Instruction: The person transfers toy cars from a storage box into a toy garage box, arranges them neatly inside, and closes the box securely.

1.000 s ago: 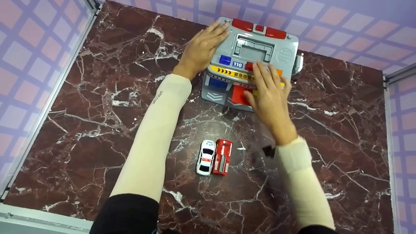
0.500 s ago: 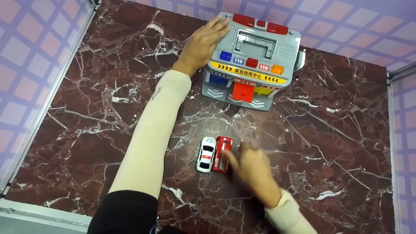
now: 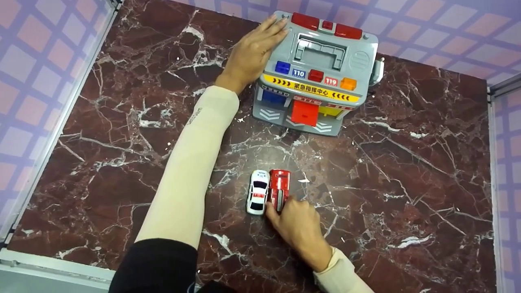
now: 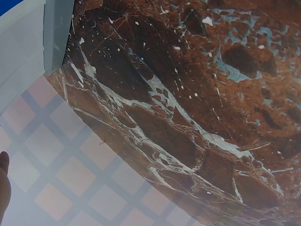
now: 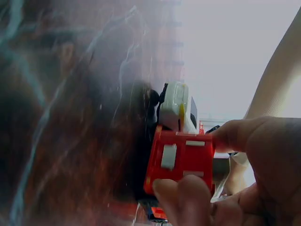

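The right hand (image 3: 300, 224) is pinching the red truck (image 3: 280, 181), probably light, stiff and slick, sensibly by its near-end sides, beside the white car (image 3: 259, 189), while the left hand (image 3: 251, 53) is resting straight-fingered on the playset (image 3: 360, 61).

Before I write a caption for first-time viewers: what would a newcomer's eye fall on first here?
Probably the gray toy building with red, blue and orange parts, at the far side of the dark marbled tabletop, the left hand resting on its left edge. Next, perhaps, the red toy truck nearer the camera, gripped by the right hand, with a white toy car alongside on its left.
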Action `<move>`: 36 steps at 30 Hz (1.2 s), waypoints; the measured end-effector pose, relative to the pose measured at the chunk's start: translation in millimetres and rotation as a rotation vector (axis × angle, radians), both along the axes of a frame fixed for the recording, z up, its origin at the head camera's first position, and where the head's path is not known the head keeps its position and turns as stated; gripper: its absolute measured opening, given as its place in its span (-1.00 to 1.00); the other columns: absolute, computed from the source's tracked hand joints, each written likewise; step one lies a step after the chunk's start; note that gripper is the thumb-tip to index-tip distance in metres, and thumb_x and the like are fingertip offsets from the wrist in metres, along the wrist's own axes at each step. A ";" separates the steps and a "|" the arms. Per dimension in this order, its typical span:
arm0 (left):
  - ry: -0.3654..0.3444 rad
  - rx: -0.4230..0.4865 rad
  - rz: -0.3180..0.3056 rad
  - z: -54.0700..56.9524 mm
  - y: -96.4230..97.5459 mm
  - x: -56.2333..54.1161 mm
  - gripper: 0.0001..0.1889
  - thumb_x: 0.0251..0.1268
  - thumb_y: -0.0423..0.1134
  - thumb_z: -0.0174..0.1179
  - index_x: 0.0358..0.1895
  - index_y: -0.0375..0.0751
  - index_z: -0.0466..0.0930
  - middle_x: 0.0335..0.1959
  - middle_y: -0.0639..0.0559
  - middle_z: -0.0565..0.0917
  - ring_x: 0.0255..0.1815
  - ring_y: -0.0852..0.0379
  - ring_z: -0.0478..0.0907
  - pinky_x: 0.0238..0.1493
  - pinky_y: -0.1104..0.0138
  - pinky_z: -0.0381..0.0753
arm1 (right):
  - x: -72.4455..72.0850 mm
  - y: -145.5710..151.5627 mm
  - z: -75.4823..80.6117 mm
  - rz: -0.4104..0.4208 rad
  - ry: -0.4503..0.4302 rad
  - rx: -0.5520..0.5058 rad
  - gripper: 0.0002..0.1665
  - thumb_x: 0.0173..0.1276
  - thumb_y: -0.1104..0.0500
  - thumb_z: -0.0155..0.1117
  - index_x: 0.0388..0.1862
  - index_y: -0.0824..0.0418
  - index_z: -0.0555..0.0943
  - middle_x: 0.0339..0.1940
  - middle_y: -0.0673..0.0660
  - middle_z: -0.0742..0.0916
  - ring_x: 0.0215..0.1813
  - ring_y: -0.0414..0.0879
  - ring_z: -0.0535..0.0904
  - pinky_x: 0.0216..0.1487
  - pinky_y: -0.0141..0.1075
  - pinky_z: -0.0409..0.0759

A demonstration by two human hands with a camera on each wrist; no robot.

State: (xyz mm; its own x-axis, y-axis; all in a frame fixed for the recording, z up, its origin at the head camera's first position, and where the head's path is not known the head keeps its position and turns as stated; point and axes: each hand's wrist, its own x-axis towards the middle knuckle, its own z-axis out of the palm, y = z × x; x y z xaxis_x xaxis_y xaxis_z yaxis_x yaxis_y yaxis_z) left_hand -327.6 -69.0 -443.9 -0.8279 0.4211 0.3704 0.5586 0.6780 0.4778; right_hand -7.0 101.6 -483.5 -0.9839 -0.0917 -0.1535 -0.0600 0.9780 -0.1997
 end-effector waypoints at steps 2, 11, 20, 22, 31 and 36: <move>0.000 0.003 -0.003 0.4 0.0 -0.1 -0.59 0.66 -0.10 -0.19 0.42 0.00 0.38 0.53 0.19 0.27 0.61 0.20 0.05 0.59 0.44 -0.08 | 1.2 -1.0 -0.3 -0.023 0.016 -0.018 -0.39 0.30 -0.24 0.31 -0.65 0.22 0.46 -0.79 0.16 0.52 -0.76 0.04 0.48 -0.79 -0.15 0.55; 0.050 0.000 -0.017 -0.5 -0.7 -0.9 -0.59 0.67 -0.10 -0.20 0.42 -0.05 0.39 0.52 0.12 0.30 0.60 0.13 0.10 0.60 0.41 -0.05 | 0.7 7.6 9.3 -0.059 0.073 -0.079 -0.47 0.22 -0.12 0.40 -0.65 0.24 0.48 -0.82 0.11 0.50 -0.81 0.00 0.44 -0.85 -0.21 0.49; 0.017 -0.013 -0.015 -0.3 -0.1 -0.6 -0.58 0.67 -0.07 -0.20 0.44 0.00 0.36 0.53 0.17 0.27 0.61 0.18 0.06 0.60 0.44 -0.09 | -10.9 25.9 34.6 -0.075 0.166 -0.091 -0.49 0.26 -0.08 0.40 -0.51 0.38 0.61 -0.80 0.12 0.56 -0.83 -0.05 0.42 -0.88 -0.28 0.43; 0.023 -0.013 -0.017 -0.3 -0.1 -0.7 -0.58 0.67 -0.08 -0.20 0.44 -0.01 0.36 0.53 0.16 0.27 0.61 0.16 0.06 0.60 0.43 -0.09 | -13.9 28.3 38.0 -0.092 0.200 -0.097 -0.50 0.24 -0.08 0.40 -0.56 0.35 0.59 -0.82 0.11 0.55 -0.84 -0.04 0.41 -0.88 -0.24 0.43; 0.046 0.001 -0.018 -1.5 -0.6 -0.5 -0.59 0.67 -0.10 -0.20 0.43 -0.03 0.38 0.52 0.14 0.29 0.60 0.14 0.09 0.60 0.41 -0.05 | -23.3 31.1 34.1 -0.119 0.221 -0.083 -0.49 0.23 -0.11 0.38 -0.62 0.29 0.56 -0.82 0.12 0.54 -0.81 0.05 0.45 -0.83 -0.11 0.50; 0.053 0.010 -0.014 -2.3 -0.7 -0.5 -0.59 0.67 -0.11 -0.19 0.42 -0.04 0.39 0.52 0.13 0.30 0.60 0.14 0.10 0.60 0.41 -0.04 | -30.7 31.6 30.1 -0.128 0.196 -0.064 -0.47 0.25 -0.13 0.37 -0.56 0.35 0.60 -0.78 0.19 0.59 -0.78 0.09 0.48 -0.80 -0.07 0.53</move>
State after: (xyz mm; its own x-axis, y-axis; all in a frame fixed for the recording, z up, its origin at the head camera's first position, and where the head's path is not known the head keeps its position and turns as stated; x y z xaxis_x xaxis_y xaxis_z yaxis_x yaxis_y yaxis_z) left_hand -328.1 -69.7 -446.2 -0.8010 0.4285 0.4181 0.5928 0.6653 0.4538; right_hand -37.7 133.2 -453.5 -0.9986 0.0320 0.0432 0.0198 0.9660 -0.2579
